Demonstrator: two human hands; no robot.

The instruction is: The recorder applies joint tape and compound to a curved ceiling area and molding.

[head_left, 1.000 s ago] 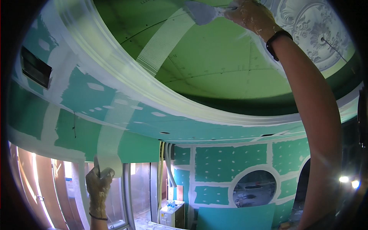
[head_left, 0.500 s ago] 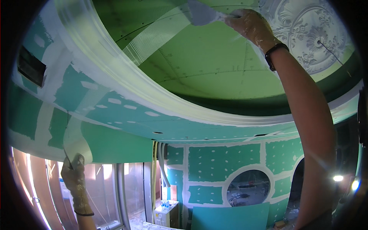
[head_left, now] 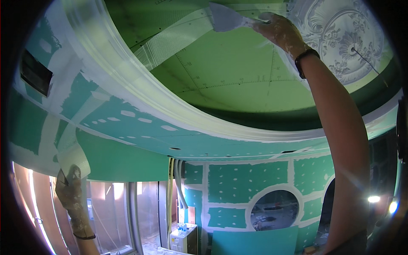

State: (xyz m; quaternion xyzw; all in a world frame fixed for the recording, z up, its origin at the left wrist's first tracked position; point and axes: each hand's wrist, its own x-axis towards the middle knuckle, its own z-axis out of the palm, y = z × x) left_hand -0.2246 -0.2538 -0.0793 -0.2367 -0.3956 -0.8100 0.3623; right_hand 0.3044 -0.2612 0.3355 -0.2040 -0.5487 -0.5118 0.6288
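My right hand [head_left: 282, 33], dusted with white, reaches overhead and grips the handle of a putty knife [head_left: 226, 18]. Its wide blade lies against a translucent mesh tape [head_left: 175, 39] on the green ceiling board [head_left: 229, 63] inside a round recess. From the blade the tape slants down to the left, past the pale curved moulding, towards my left hand [head_left: 73, 193]. That hand, smeared with white, is closed on the tape's lower, curling end. Whether a roll sits in my palm is hidden.
The moulding [head_left: 170, 102] rings the recess, with an ornate white ceiling medallion [head_left: 348, 38] and a dangling wire at right. A dark rectangular opening [head_left: 36, 73] is at left. Below are a wall with a round opening [head_left: 275, 210], glazed doors [head_left: 144, 208] and a white cabinet [head_left: 183, 239].
My left hand has moved left and slightly down, drawing the tape's lower end with it. The putty knife has shifted slightly down in view, still against the tape.
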